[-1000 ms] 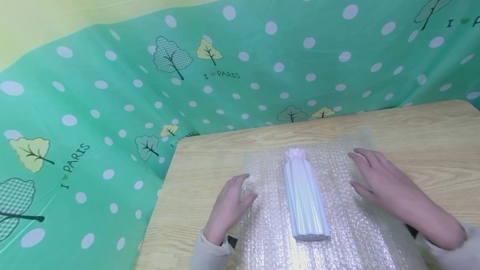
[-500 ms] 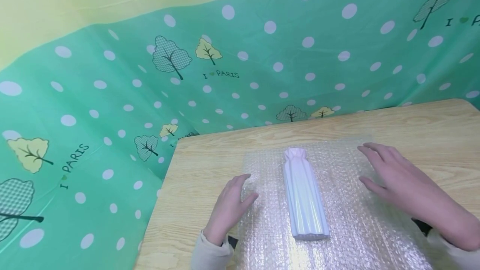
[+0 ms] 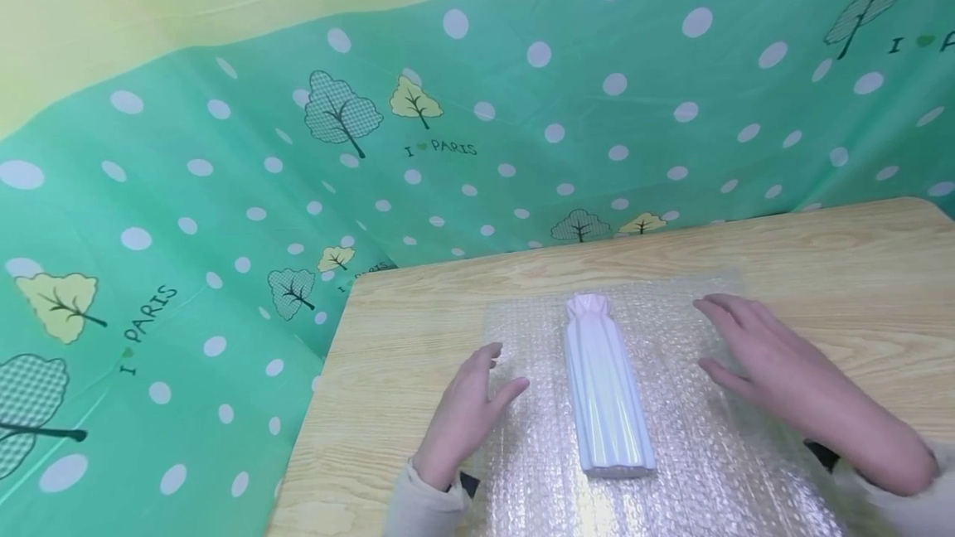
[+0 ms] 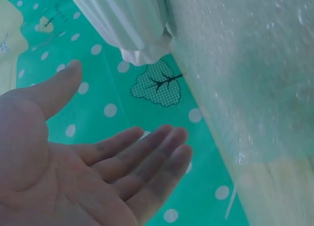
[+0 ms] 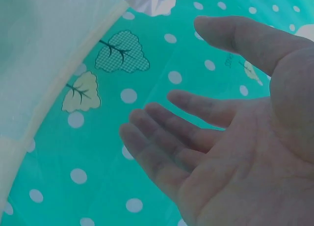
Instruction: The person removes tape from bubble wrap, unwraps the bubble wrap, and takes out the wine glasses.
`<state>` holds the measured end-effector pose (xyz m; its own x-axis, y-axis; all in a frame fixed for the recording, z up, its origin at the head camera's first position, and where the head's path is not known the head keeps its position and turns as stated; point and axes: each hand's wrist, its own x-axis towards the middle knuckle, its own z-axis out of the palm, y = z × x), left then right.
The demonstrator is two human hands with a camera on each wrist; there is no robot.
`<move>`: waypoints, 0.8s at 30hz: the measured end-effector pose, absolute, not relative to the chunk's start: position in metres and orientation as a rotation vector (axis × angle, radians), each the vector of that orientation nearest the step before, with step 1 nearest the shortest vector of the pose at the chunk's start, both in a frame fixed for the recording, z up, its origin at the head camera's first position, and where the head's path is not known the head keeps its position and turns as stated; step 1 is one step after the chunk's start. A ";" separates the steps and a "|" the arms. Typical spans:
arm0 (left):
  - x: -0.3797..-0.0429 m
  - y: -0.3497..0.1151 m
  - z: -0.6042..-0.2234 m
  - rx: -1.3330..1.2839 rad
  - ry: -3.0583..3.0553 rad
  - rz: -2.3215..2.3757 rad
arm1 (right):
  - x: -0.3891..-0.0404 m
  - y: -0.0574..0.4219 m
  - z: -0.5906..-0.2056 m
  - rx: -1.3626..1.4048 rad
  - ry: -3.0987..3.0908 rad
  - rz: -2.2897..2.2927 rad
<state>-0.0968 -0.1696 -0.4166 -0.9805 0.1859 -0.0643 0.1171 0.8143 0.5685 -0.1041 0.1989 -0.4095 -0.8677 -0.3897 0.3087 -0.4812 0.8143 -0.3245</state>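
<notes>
A pale blue fluted vase with a pinkish gathered neck lies on its side on a sheet of bubble wrap, its neck toward the back. Left of it, over the sheet's left edge, is my left hand, thumb and fingers spread with nothing in them. My right hand hovers to the right of the vase, also bare, fingers loosely extended. Both palms face the vase across a gap. The left wrist view shows the vase neck beyond the left fingers; in the right wrist view part of the neck appears at the top.
The sheet lies on a light wood-grain table, whose back edge meets a green dotted curtain printed with trees. The curtain also hangs along the table's left side.
My right hand moved outward to the right, then came back toward the vase. My left hand has shifted slightly right, its thumb nearer the vase. The vase has stayed put.
</notes>
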 end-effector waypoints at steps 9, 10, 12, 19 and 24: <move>-0.097 -0.161 -0.422 0.292 2.859 0.896 | -0.104 0.186 -0.412 0.635 -2.893 0.661; -0.097 -0.160 -0.422 0.292 2.858 0.896 | -0.105 0.184 -0.413 0.627 -2.908 0.673; -0.097 -0.159 -0.422 0.296 2.856 0.892 | -0.105 0.180 -0.414 0.600 -2.949 0.709; -0.099 -0.155 -0.422 0.323 2.870 0.881 | -0.108 0.171 -0.418 0.533 -3.019 0.823; -0.100 -0.151 -0.422 0.321 2.845 0.907 | -0.111 0.165 -0.420 0.541 -3.014 0.870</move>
